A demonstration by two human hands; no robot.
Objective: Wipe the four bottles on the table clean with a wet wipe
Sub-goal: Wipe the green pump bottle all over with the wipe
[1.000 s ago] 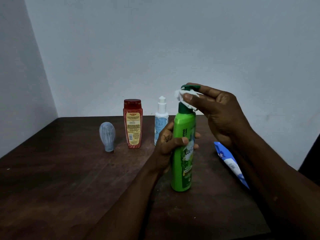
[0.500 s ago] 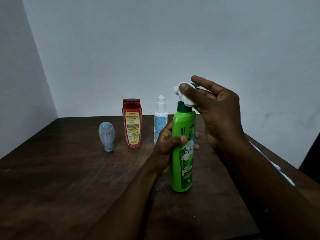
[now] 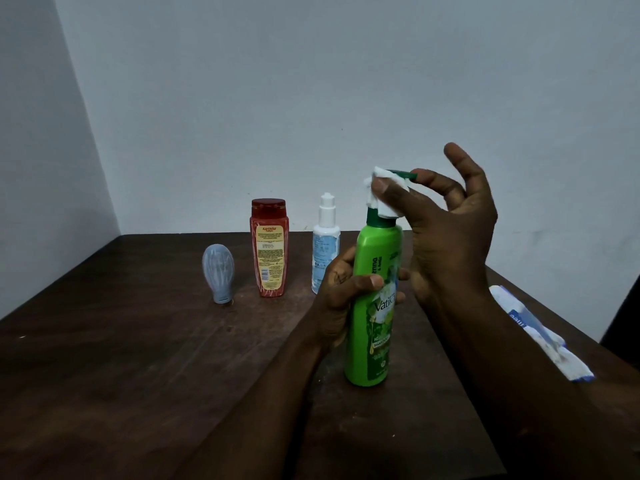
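Observation:
A tall green pump bottle [image 3: 375,306] stands upright on the dark wooden table [image 3: 138,358]. My left hand [image 3: 341,289] grips its body at mid-height. My right hand [image 3: 446,220] pinches a white wet wipe [image 3: 386,194] around the dark green pump head, thumb in front, the other fingers spread behind. Farther back stand a red bottle [image 3: 268,247], a white bottle with a blue label [image 3: 325,237], partly hidden by my left hand, and a small grey-blue bottle [image 3: 219,273] standing on its cap.
A blue and white wipes pack [image 3: 540,334] lies by the table's right edge, beyond my right forearm. The table fills a corner between two pale walls, at the left and at the back.
The wipe has slid down from the top of the pump head to its neck, uncovering the green spout. My right hand's fingers have spread wider. The view shifted slightly, so the wipes pack shows again.

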